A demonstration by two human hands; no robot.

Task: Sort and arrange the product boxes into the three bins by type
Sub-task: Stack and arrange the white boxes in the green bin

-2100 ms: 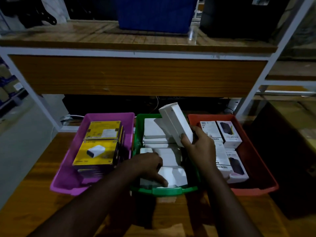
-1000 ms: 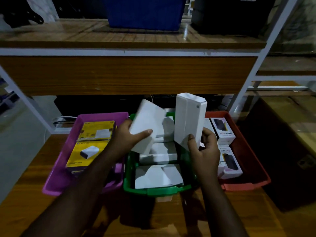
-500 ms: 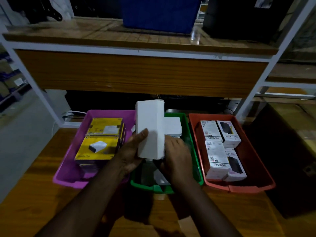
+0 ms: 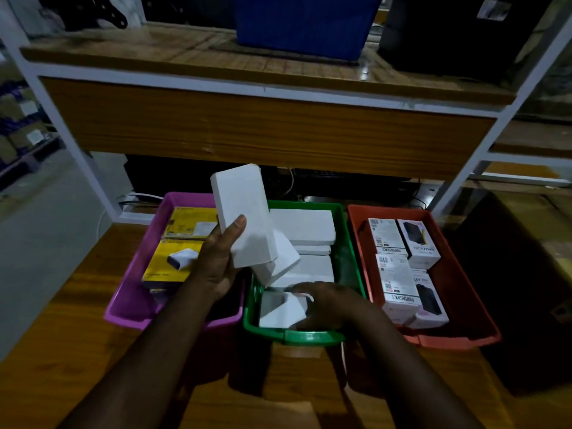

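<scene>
Meanwhile, a white box (image 4: pixel 244 215) is held upright in the left hand (image 4: pixel 216 264) above the green bin (image 4: pixel 309 335), where the right hand (image 4: pixel 328 305) is laid with loosely curled fingers on another white box (image 4: pixel 283 312), purple bin (image 4: pixel 136 314) and red bin (image 4: pixel 458 339) flanking.

Dim and grainy throughout. Brightest on the white box (image 4: pixel 244 215) gripped by the left hand (image 4: pixel 216 267). Deep shadow under both forearms. Faint glare on the shelf (image 4: pixel 198 54) far above the hands. Bent lines at the edges.
</scene>
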